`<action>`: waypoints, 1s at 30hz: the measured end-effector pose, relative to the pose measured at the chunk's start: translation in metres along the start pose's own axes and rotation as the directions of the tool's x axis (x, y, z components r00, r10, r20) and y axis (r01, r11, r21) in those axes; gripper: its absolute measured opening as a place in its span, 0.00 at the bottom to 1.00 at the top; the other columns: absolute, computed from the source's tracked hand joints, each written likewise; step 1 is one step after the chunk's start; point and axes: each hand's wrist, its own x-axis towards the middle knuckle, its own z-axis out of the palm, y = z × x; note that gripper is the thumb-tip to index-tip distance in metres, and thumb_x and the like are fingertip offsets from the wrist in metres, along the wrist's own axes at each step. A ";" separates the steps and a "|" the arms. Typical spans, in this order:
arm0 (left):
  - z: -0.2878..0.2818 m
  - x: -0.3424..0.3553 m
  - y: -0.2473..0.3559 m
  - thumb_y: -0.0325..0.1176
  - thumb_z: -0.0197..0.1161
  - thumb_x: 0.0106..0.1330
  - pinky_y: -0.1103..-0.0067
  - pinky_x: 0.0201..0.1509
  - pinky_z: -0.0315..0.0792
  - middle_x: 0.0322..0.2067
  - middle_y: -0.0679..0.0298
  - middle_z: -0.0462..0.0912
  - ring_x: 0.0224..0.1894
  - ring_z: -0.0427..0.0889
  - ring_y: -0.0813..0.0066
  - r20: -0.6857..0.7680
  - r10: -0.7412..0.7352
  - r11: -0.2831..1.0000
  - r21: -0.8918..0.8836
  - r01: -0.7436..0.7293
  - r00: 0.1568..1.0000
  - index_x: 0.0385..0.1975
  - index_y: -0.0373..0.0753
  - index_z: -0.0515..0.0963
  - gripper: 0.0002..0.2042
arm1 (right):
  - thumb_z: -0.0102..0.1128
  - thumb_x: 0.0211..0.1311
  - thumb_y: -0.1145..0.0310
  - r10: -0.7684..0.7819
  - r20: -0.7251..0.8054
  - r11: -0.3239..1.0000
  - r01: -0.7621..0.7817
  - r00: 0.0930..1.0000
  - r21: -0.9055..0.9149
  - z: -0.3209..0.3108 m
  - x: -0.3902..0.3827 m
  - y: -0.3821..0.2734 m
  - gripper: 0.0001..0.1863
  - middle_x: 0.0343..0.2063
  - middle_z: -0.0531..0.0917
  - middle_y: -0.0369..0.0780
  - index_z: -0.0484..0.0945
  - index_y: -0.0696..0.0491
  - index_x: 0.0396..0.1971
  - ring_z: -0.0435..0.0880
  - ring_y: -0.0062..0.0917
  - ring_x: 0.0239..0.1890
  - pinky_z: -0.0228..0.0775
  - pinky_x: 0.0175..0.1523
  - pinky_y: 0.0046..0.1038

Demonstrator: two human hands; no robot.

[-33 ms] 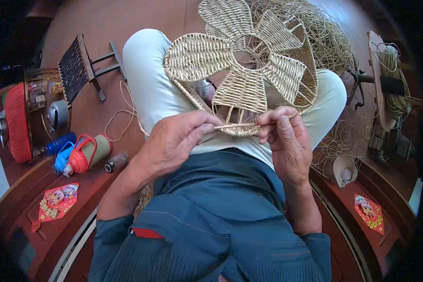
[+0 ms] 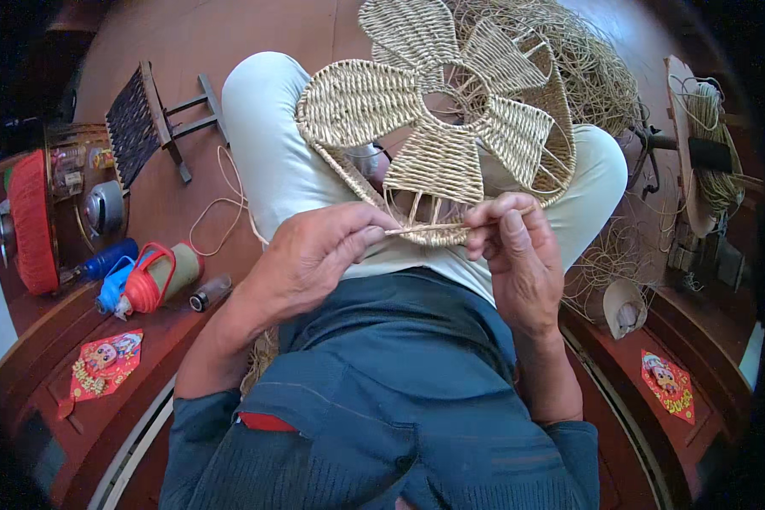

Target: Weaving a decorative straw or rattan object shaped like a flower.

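Observation:
A flower-shaped piece of woven straw cord (image 2: pixel 444 166) rests across my thighs, its petals joined round an open centre ring. The nearest petal is woven only partway, and bare ribs (image 2: pixel 425 208) show between it and the rim. Just over that near rim, a thin strand of cord (image 2: pixel 425 229) is stretched between my hands. My left hand (image 2: pixel 319 255) pinches its left end between thumb and forefinger. At the other end my right hand (image 2: pixel 520 251) has its fingers curled and closed on the strand, with the thumb raised beside them.
A big heap of loose cord (image 2: pixel 582 64) lies beyond the weaving at the right. Further right hangs a cord bundle (image 2: pixel 712 140). On the left are a small dark-seated stool (image 2: pixel 136 127), a red thermos (image 2: pixel 147 285), a blue thermos (image 2: pixel 117 289) and a loop of cord (image 2: pixel 217 204).

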 end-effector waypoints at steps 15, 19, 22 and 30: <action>-0.031 0.001 -0.021 0.26 0.70 0.71 0.71 0.46 0.81 0.38 0.57 0.88 0.39 0.89 0.60 -0.395 0.479 0.710 0.699 -0.082 0.784 0.48 0.40 0.89 0.09 | 0.68 0.74 0.74 -0.176 0.091 0.500 0.168 0.980 -0.850 0.021 0.007 0.012 0.08 0.43 0.90 0.41 0.83 0.55 0.49 0.89 0.28 0.37 0.80 0.43 0.31; -0.033 0.011 -0.009 0.27 0.71 0.70 0.67 0.45 0.82 0.37 0.59 0.87 0.38 0.89 0.56 -0.355 0.542 0.583 0.812 -0.036 0.762 0.46 0.41 0.89 0.08 | 0.69 0.72 0.72 -0.242 0.323 0.094 0.354 0.915 -0.931 0.024 0.014 0.019 0.15 0.41 0.90 0.45 0.80 0.53 0.55 0.90 0.40 0.34 0.81 0.40 0.39; -0.018 0.027 -0.026 0.31 0.70 0.72 0.65 0.46 0.82 0.38 0.58 0.89 0.38 0.89 0.55 -0.332 0.531 0.680 0.715 -0.158 0.780 0.47 0.40 0.89 0.08 | 0.63 0.74 0.71 -0.154 0.355 -0.035 0.354 0.922 -0.935 0.030 0.015 0.022 0.20 0.43 0.90 0.46 0.76 0.54 0.63 0.91 0.40 0.34 0.83 0.39 0.40; -0.011 0.040 -0.027 0.36 0.58 0.83 0.72 0.33 0.78 0.28 0.62 0.86 0.26 0.83 0.73 -0.140 0.017 0.993 0.117 0.000 0.990 0.51 0.34 0.85 0.13 | 0.57 0.75 0.74 0.006 0.276 -0.027 0.276 0.961 -0.961 0.032 0.026 0.030 0.38 0.50 0.90 0.51 0.58 0.52 0.82 0.92 0.48 0.41 0.84 0.44 0.46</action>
